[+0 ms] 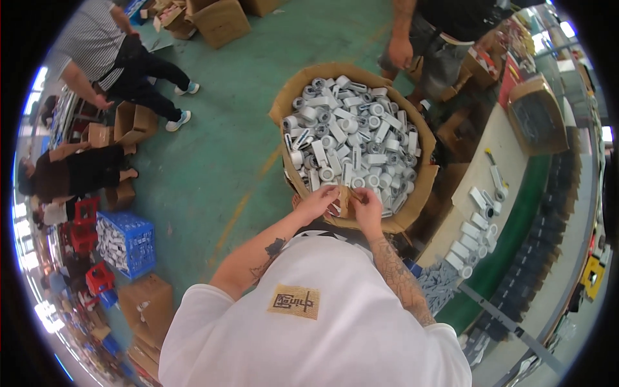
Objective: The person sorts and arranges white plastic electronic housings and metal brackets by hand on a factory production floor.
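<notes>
A big cardboard box (288, 87) stands in front of me, heaped with white and grey plastic parts (351, 132), each a ring joined to a block-shaped arm. At its near rim is a small brown piece of cardboard (345, 202), perhaps part of the box's flap. My left hand (320, 201) pinches it from one side, fingers bent together. From the other side my right hand (367, 209) grips the same piece with closed fingers. The two hands are close together, and the fingertips partly cover what they hold.
At right, a conveyor (516, 219) runs beside a worktable (477, 174) with rows of similar white parts and a yellow-handled tool. Grey pieces (437, 287) lie near my right arm. People stand left and beyond the box. A blue crate (138, 242) and cardboard cartons (147, 306) occupy the left.
</notes>
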A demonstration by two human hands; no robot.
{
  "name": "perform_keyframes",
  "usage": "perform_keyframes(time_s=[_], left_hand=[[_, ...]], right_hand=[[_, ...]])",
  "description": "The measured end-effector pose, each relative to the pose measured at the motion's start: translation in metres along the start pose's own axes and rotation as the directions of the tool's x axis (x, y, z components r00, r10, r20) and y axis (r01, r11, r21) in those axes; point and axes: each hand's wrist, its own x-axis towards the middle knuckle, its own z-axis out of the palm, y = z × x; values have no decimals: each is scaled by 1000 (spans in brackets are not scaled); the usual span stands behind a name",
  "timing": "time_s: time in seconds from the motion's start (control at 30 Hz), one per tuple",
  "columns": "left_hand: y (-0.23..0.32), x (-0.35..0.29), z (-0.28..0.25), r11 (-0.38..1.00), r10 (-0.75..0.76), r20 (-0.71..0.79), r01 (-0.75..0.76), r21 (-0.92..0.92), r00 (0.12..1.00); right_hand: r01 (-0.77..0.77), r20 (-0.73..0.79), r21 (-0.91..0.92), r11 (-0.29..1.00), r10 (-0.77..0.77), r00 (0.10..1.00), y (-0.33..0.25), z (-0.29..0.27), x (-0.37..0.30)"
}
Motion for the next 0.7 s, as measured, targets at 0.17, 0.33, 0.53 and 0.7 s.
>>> perform_keyframes(time_s=[0.17,0.33,0.53,0.7], left_hand=[[-1,-9,7,998,-66,-13,66,4,998],[-4,-14,9,944,176,-265,-86,318,948],[-13,-13,-7,979,126,-174,-94,179,977],[-34,-1,-9,977,152,-152,-126,171,977]], right_hand=[[269,-77,-176,947,-286,955,-5,11,-8],[130,99,21,991,-131,986,1,5,-2],[-451,393,307,838,319,862,-34,-3,0],[-44,358,68,997,17,934,-12,3,6]])
